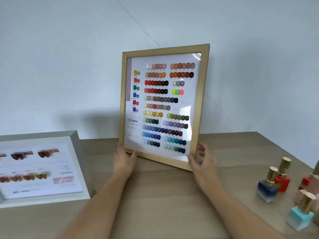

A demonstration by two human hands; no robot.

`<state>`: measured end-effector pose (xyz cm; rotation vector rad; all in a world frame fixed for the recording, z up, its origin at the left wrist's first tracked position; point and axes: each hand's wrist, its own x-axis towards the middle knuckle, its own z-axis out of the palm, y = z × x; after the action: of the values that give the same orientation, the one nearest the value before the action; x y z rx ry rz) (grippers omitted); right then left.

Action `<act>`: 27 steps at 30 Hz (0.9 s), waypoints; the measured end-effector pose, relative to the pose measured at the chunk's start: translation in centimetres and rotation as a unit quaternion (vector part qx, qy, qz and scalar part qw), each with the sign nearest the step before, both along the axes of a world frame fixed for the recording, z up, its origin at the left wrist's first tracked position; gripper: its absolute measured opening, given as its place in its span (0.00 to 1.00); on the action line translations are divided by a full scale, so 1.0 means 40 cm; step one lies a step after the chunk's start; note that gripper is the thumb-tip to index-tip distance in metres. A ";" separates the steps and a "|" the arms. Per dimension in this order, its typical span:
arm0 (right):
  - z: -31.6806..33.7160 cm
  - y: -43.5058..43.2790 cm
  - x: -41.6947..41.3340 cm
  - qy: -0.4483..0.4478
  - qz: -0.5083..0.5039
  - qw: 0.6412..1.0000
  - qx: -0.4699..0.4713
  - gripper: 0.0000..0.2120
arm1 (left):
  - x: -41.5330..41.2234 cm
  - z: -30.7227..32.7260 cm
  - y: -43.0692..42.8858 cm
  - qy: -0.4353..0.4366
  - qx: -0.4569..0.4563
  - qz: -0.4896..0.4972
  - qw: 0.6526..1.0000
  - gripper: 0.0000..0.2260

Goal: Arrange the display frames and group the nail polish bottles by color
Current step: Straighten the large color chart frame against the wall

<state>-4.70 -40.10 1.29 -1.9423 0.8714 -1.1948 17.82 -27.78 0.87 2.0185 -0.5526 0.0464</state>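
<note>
**Head view: wooden frame held upright at the wall**

Head camera looked down over a wooden table (164, 195) set against a pale wall (69, 57).

- Wooden frame (164, 157): stood near upright at the back of the table, its top tilted toward the wall, lower edge at the tabletop. Behind its glass, a white chart with rows of small coloured swatches: reds, browns, greens, blues, purples. "128" was printed at the chart's lower left.
- Left hand (123, 159): gripped the frame's lower left corner, thumb across the front of the bottom rail, fingers hidden behind.
- Right hand (203, 161): at the lower right corner, thumb on the front of the rail, fingers spread loosely beside and behind the right edge. Blurred; whether those fingers pressed on the frame could not be told.
- White frame (81, 169): lay flat on the table to the left, well apart from the wooden one, partly cut off by the picture's edge. Its card showed brown and amber swatches, blurred.
- Bottles, right side of the table, all upright with gold caps: a blue bottle (266, 188) just in front of a red bottle (283, 182); a light turquoise bottle (301, 216) nearer the camera; more red and pink bottles at the right edge, cut off and blurred.
</note>
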 end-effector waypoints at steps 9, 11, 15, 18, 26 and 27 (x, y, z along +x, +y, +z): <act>-0.026 -0.066 0.049 0.012 -0.016 1.000 -0.008 0.22 | 0.090 0.002 -0.051 0.053 -0.090 0.037 0.994 0.31; -0.027 -0.085 0.057 0.014 -0.028 0.999 -0.014 0.22 | 0.103 0.001 -0.058 0.055 -0.092 0.033 0.994 0.27; -0.029 -0.120 0.071 0.028 -0.049 0.998 -0.014 0.22 | 0.113 -0.003 -0.052 0.049 -0.109 0.032 0.992 0.19; -0.033 -0.137 0.081 0.035 -0.080 0.996 -0.020 0.22 | 0.112 -0.007 -0.043 0.023 -0.115 0.028 0.993 0.18; -0.021 -0.203 0.116 0.044 -0.094 0.994 -0.021 0.22 | 0.088 -0.011 -0.047 -0.024 -0.104 0.032 0.994 0.13; -0.020 -0.211 0.120 0.046 -0.088 0.995 -0.015 0.23 | 0.085 -0.011 -0.049 -0.024 -0.105 0.036 0.994 0.13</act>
<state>0.11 -48.52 0.47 -1.9904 1.0987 -1.2316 21.22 -29.72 0.41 1.8349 -0.4842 0.1888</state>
